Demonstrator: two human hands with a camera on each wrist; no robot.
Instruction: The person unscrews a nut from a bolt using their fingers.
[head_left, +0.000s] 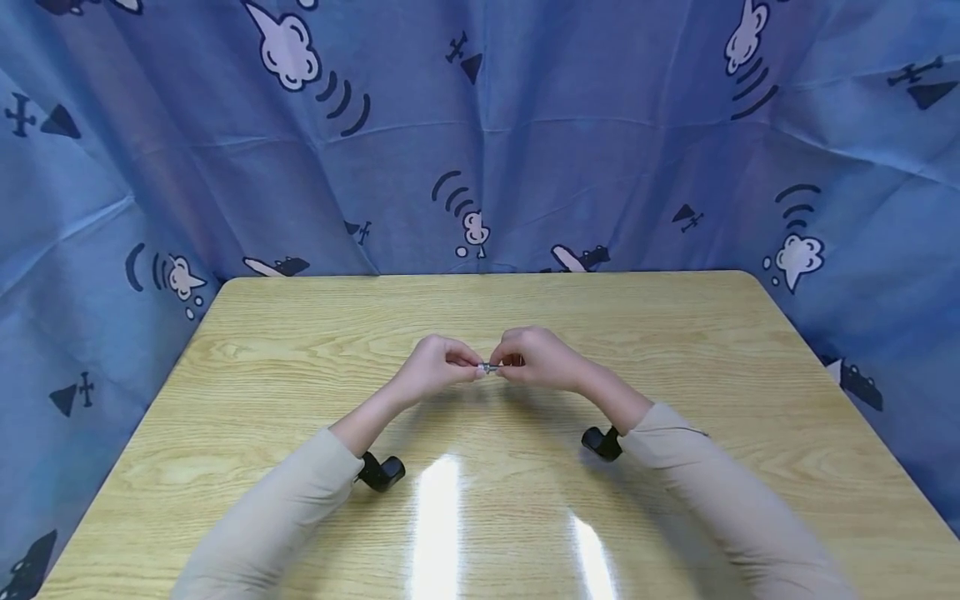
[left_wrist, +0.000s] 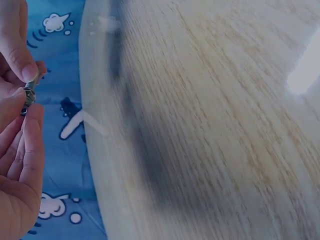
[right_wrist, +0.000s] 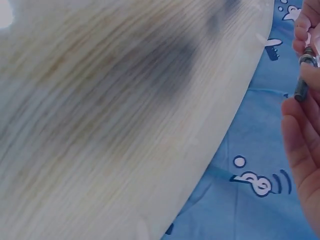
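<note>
A small metal bolt (head_left: 490, 367) bridges the fingertips of both hands above the middle of the table. From the left, my left hand (head_left: 435, 365) pinches one end between thumb and fingers. My right hand (head_left: 542, 358) pinches the other end from the right. A wider ring-like metal part shows around the bolt (left_wrist: 29, 95) in the left wrist view, partly covered by fingertips. In the right wrist view, the dark, rod-like end of the bolt (right_wrist: 300, 92) sticks out beside the right thumb.
Beneath the hands lies a light wood-grain table (head_left: 300, 325) with rounded far corners and bright glare near its front. A blue curtain (head_left: 570, 150) printed with planes and clouds hangs behind it and along both sides. Black wrist cameras (head_left: 382, 472) sit at the sleeve cuffs.
</note>
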